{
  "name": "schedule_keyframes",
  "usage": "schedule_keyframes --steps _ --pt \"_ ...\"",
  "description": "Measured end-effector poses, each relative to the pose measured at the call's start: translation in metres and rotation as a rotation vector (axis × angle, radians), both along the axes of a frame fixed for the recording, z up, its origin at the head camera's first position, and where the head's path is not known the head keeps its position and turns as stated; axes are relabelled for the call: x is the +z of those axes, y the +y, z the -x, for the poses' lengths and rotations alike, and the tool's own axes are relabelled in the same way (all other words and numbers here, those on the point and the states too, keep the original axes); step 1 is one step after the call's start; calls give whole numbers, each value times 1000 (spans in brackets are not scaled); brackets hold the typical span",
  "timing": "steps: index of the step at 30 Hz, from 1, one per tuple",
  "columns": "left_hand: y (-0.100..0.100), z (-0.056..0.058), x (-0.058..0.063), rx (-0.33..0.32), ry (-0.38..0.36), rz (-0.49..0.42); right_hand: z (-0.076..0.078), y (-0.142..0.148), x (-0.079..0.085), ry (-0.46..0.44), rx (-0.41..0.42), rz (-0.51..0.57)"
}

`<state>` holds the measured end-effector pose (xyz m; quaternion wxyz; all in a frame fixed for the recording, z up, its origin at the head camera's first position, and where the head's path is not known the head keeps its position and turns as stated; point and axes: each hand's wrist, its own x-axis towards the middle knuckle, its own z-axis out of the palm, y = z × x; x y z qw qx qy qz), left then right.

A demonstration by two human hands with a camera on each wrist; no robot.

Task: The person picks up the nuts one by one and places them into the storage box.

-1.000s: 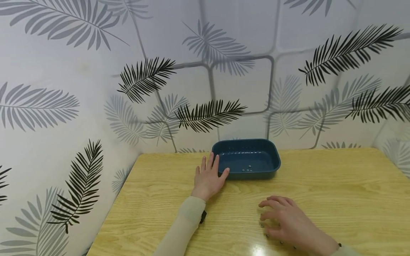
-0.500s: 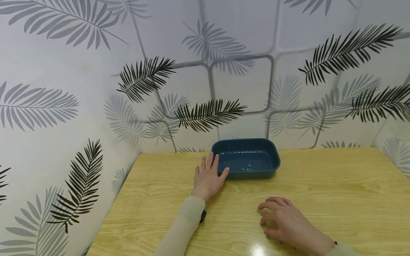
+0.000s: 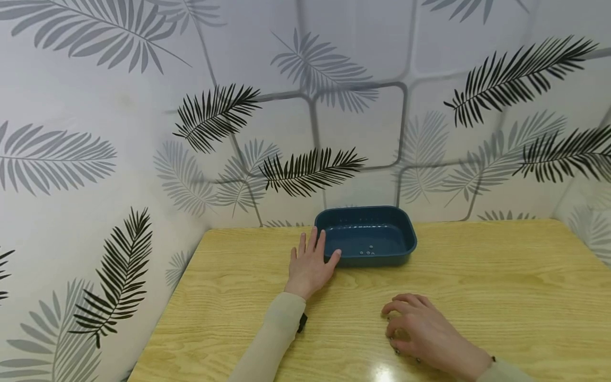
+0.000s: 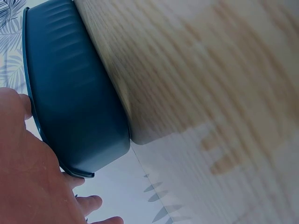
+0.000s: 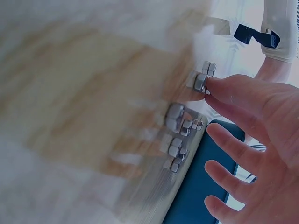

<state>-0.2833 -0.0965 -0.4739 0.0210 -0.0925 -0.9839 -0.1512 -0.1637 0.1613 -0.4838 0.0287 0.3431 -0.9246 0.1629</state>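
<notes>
A dark blue rectangular tray (image 3: 389, 260) stands at the table's far side, with several small metal nuts (image 3: 368, 253) inside. My left hand (image 3: 310, 269) rests against its left end, fingers spread and straight, thumb at the front rim; the left wrist view shows them touching the tray's edge (image 4: 70, 93). Low over the table, nearer me, is my right hand (image 3: 427, 334), its fingers bent. In the right wrist view its thumb and index finger pinch a hex nut (image 5: 201, 83) at the tabletop; several other nuts (image 5: 175, 117) of different sizes lie around it.
The wooden table (image 3: 229, 297) reaches back to a wall (image 3: 343, 127) with a leaf pattern. Another patterned wall (image 3: 90, 212) runs along the left. A dark band (image 3: 303, 322) sits on the left wrist.
My right hand has shifted slightly left, and its index finger has come closer to the thumb. The left hand and the tray stay in place.
</notes>
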Motion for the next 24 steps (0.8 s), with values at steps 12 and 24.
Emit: schedule_keyframes --steps 12,24 --pt "0 -1 2 -3 3 8 2 -3 -1 39 22 -5" --pt "0 0 0 3 1 -2 2 -4 5 65 1 21"
